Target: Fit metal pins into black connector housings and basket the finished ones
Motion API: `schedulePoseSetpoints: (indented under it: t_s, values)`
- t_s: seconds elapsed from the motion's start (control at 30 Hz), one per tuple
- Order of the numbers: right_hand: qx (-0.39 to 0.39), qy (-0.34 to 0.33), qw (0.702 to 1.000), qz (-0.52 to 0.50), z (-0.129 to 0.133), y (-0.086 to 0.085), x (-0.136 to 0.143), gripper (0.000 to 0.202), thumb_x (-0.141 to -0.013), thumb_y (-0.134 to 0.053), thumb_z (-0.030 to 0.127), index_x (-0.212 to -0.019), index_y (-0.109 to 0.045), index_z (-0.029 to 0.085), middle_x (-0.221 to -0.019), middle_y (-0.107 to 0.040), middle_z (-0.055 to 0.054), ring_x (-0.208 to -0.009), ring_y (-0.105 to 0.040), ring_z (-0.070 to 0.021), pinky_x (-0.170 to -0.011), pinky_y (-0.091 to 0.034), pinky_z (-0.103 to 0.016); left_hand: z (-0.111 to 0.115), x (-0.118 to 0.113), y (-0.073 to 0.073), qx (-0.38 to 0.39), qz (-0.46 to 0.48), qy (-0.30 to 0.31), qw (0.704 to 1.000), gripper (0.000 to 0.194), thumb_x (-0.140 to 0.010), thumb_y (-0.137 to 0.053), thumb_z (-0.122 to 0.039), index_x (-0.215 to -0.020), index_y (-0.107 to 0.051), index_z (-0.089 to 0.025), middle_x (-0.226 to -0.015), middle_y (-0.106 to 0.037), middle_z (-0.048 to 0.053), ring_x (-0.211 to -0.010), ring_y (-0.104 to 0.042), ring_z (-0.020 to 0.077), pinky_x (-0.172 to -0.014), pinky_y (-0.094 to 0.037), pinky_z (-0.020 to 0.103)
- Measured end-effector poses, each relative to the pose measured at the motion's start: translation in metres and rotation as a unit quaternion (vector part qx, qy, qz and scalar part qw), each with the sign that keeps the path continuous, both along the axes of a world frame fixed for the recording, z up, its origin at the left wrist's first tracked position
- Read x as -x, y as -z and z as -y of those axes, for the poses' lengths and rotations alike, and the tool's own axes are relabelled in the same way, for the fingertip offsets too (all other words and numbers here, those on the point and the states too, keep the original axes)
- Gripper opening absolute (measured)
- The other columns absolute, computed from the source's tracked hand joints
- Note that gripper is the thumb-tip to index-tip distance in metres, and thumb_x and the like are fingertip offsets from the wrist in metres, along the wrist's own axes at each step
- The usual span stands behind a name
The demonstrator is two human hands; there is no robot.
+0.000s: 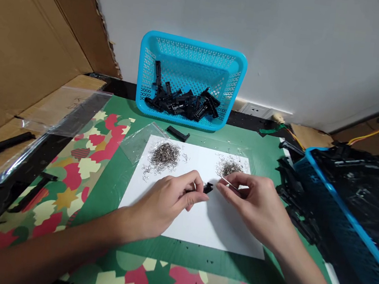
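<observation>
My left hand [173, 195] is closed around a small black plastic part [208, 188], whose end sticks out past the fingertips. My right hand [255, 197] pinches a thin metal tool that looks like tweezers [228, 182], its tip pointing at the black part with a small gap between. Both hands are over a white sheet of paper [196, 229]. A pile of tiny metal springs or wire pieces [165, 155] lies on the sheet's left side. Behind my right hand is a smaller similar pile [229, 166], partly hidden by the fingers.
A blue basket [196, 42] at the back holds several black parts. One black part [178, 134] lies before it, near a clear plastic bag [141, 141]. On the right, another blue basket [346, 205] is heaped with black parts, with more beside it. Cardboard [35, 19] stands at left.
</observation>
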State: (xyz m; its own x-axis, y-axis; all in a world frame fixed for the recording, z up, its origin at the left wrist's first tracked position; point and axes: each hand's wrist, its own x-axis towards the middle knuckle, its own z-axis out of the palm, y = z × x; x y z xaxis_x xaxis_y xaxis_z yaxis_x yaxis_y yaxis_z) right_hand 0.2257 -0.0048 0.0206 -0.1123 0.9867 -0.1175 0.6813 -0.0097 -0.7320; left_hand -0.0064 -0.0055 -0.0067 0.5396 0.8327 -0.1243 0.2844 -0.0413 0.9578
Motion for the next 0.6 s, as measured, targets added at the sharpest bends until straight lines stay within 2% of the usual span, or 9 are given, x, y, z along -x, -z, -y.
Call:
schedulePoseSetpoints:
  t_s: [0.1, 0.17, 0.47, 0.6]
  values:
    - [0.005, -0.006, 0.999, 0.037, 0.000, 0.002, 0.003, 0.024, -0.091, -0.069, 0.035, -0.074, -0.074, 0.019, -0.057, -0.052, 0.002, -0.055, -0.042, -0.0124, -0.050, -0.030, -0.027, 0.002, -0.001, 0.002, -0.003, -0.018, 0.009, 1.000, 0.027, -0.105, -0.058, -0.050, -0.098, -0.057, -0.024, -0.069, -0.057, -0.007, -0.063, -0.050, 0.0127, -0.062, -0.034, 0.027]
    - [0.012, -0.014, 0.999, 0.042, 0.000, 0.004, 0.005, 0.021, -0.089, -0.069, 0.033, -0.073, -0.074, 0.019, -0.056, -0.049, 0.003, -0.054, -0.040, -0.0120, -0.050, -0.029, -0.028, 0.002, -0.001, 0.004, -0.004, -0.025, 0.013, 1.000, 0.026, -0.105, -0.059, -0.050, -0.098, -0.058, -0.025, -0.068, -0.058, -0.007, -0.062, -0.052, 0.0127, -0.062, -0.034, 0.027]
    - [0.011, 0.007, 1.000, 0.021, 0.001, 0.014, 0.005, 0.021, -0.087, -0.069, 0.034, -0.073, -0.072, 0.019, -0.058, -0.047, 0.003, -0.056, -0.039, -0.0123, -0.051, -0.030, -0.028, 0.001, -0.001, 0.000, -0.004, -0.036, 0.033, 0.999, 0.025, -0.106, -0.057, -0.048, -0.097, -0.058, -0.024, -0.067, -0.063, -0.007, -0.061, -0.055, 0.0126, -0.063, -0.038, 0.027]
    - [0.007, 0.002, 1.000, 0.010, 0.001, 0.015, 0.006, 0.025, -0.089, -0.066, 0.036, -0.071, -0.067, 0.019, -0.064, -0.057, 0.000, -0.060, -0.045, -0.0135, -0.054, -0.034, -0.028, 0.000, -0.001, -0.003, -0.001, -0.033, 0.033, 0.999, 0.026, -0.107, -0.055, -0.048, -0.096, -0.058, -0.024, -0.067, -0.065, -0.006, -0.061, -0.057, 0.0131, -0.063, -0.039, 0.027]
